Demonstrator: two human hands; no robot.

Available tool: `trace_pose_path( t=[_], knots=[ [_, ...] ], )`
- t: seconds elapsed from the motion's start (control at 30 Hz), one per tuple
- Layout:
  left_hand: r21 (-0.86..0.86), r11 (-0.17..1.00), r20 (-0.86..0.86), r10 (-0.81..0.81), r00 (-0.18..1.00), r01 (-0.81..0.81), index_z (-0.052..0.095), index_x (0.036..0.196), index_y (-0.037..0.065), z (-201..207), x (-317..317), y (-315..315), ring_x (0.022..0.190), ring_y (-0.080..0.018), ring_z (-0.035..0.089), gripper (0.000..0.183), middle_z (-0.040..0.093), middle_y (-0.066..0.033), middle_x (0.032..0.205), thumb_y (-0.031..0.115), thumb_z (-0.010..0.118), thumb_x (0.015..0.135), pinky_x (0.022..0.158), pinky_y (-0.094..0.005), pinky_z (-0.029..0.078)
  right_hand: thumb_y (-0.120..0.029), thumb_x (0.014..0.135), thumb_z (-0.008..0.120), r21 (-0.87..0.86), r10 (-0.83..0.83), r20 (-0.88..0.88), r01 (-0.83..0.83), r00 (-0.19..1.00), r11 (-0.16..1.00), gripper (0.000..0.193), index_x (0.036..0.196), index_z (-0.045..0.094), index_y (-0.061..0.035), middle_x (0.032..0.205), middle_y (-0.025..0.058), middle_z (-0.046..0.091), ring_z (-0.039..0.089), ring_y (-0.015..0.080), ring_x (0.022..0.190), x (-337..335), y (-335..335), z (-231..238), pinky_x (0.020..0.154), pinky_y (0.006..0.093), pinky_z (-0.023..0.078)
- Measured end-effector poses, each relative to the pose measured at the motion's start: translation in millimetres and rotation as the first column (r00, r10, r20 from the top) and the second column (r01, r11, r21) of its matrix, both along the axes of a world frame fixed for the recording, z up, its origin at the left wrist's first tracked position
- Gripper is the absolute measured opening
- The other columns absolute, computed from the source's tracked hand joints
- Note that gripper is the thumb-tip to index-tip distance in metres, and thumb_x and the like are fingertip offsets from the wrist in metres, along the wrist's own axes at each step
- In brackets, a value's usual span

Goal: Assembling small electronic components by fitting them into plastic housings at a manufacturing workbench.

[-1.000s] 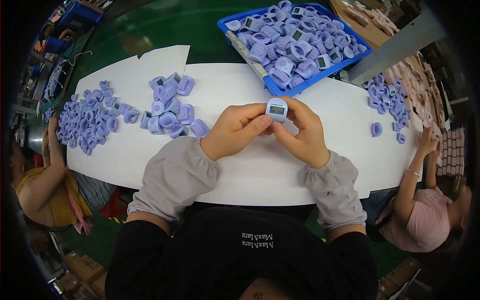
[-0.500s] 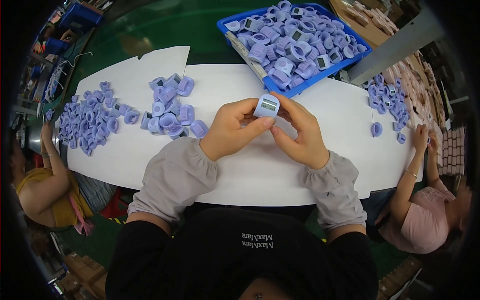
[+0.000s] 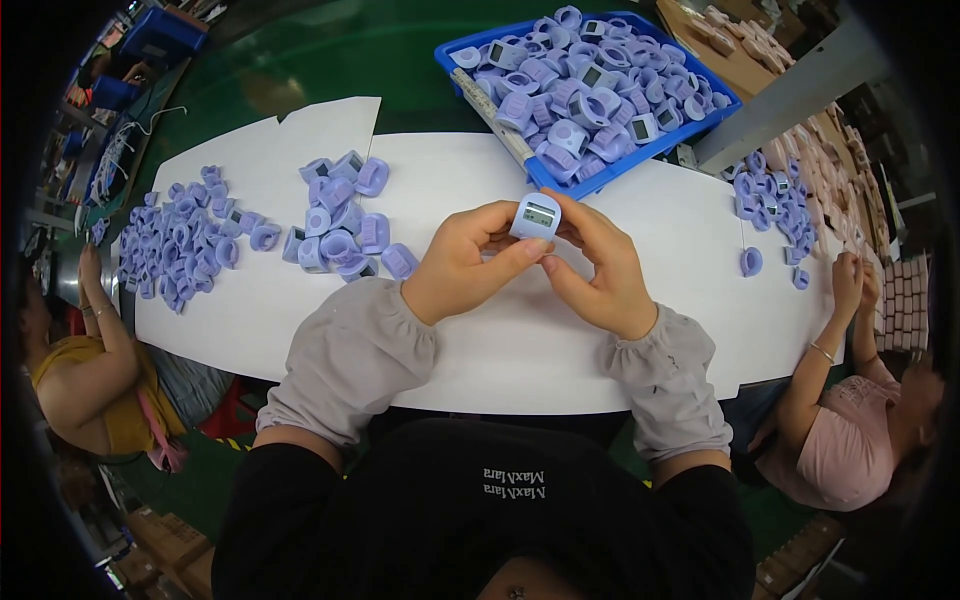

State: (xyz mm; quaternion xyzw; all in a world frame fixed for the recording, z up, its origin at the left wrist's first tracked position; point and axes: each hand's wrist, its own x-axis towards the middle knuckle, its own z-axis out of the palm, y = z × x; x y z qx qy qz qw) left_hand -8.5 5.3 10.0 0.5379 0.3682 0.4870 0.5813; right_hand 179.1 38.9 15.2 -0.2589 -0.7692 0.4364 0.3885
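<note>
Between my hands, above the white table covering, is a small lavender device with a grey digital screen [image 3: 539,214], its screen facing up. My left hand [image 3: 462,262] grips it, with the thumb at its lower edge and fingers behind. My right hand [image 3: 607,265] closes on its other side, the index finger along the upper right edge and the thumb near the bottom. Fingertips behind the device are hidden. Left of my hands lies a small group of similar lavender devices [image 3: 345,215], some ring-shaped from the side.
A blue bin [image 3: 612,180] heaped with lavender devices stands at the back right, beside a grey metal post [image 3: 790,95]. A larger lavender pile [image 3: 180,240] lies far left, another [image 3: 775,205] at right. Co-workers sit on both sides; the right one's hands [image 3: 853,285] work at the table edge.
The device in my hands has tilted slightly and shifted a touch to the right, its screen a little more visible. My grip looks the same.
</note>
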Motion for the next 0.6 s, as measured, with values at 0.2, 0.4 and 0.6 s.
trace_pose_path(
  t=[0.2,0.4,0.6],
  knots=[
    [-0.003,0.999,0.045,-0.037,0.998,0.038,0.056,0.114,-0.004,-1,2,1,0.092,-0.0134,0.062,0.029,0.065,-0.0085,0.100,0.014,0.061,0.091,0.083,-0.0269,0.050,0.003,0.080,0.063,0.046,-0.013,0.010,0.013,1.000,0.999,0.055,0.132,0.045,0.0049,0.121,0.0162,0.055,0.058,0.0242,0.110,1,0,-1,0.096,0.0355,0.046],
    [0.048,0.991,-0.258,0.133,0.957,-0.125,0.057,0.107,0.000,31,-20,7,0.084,-0.0152,0.062,0.026,0.064,-0.0112,0.095,0.017,0.064,0.088,0.072,-0.0279,0.049,0.000,0.083,0.066,-0.297,-0.241,-0.131,0.194,0.962,0.935,0.042,0.123,0.053,0.0018,0.107,0.0071,0.061,0.059,0.0140,0.094,7,17,8,0.081,0.0265,0.048],
    [0.586,0.757,-0.795,0.606,-0.023,-0.289,0.061,0.086,0.004,21,-98,15,0.077,-0.0309,0.055,0.029,0.060,-0.0103,0.079,0.026,0.075,0.074,0.069,-0.0422,0.045,-0.011,0.084,0.067,-0.116,-0.562,-0.010,0.557,0.827,0.822,0.051,0.128,0.049,0.0059,0.108,0.0094,0.062,0.059,0.0136,0.090,48,146,62,0.079,0.0251,0.047]
  ],
)
